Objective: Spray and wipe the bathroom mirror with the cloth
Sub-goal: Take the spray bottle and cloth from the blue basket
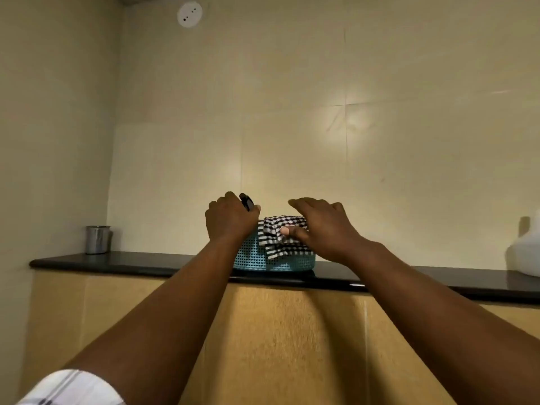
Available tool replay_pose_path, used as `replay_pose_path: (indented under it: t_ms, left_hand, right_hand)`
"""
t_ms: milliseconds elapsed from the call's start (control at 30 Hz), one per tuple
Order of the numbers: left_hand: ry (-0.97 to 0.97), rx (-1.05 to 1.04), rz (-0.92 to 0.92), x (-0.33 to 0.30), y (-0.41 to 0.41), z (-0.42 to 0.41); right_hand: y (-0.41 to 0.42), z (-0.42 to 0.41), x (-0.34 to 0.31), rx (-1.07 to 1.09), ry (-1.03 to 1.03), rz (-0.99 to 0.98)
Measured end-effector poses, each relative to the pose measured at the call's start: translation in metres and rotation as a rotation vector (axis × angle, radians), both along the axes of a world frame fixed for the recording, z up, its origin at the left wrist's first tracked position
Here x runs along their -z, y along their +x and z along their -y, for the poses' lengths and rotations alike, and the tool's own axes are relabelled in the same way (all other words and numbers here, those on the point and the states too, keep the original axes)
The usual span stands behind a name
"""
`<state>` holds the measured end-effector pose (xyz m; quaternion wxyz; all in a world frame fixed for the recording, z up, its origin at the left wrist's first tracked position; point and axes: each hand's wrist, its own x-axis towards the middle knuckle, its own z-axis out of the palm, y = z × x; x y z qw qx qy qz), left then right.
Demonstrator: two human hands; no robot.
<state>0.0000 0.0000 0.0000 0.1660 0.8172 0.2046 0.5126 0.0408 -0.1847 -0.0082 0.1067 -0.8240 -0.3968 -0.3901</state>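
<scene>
A black-and-white checked cloth [274, 236] hangs over the rim of a teal mesh basket [249, 257] on a black ledge. My right hand [318, 228] lies over the cloth, thumb pressed on it and fingers spread above. My left hand [229, 219] is closed around something in the basket; only a black spray head [247, 201] sticks out above my fist, and the rest of the bottle is hidden. No mirror is in view.
The black stone ledge [117, 263] runs across a tiled wall, above yellow tiles. A steel cup [98, 239] stands at its left end. A white plastic container [526, 252] sits at the right edge. A round white fitting [189, 13] is high on the wall.
</scene>
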Motion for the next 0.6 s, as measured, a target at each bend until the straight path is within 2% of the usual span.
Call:
replay_pose_path:
  t_ms: [133,367,600]
  left_hand:
    - [-0.033,-0.09,-0.05,-0.014,0.008,-0.016]
    - [-0.199,0.055,-0.292,-0.027,0.026,-0.037]
    - [-0.233,0.074,-0.272,-0.026,0.044,-0.04]
  right_hand:
    - [0.013,-0.003,-0.009,-0.048,-0.031,-0.121]
    - [0.024,-0.006,-0.018,-0.085,-0.101,-0.194]
    - [0.029,-0.006,-0.017,-0.129,-0.097,-0.191]
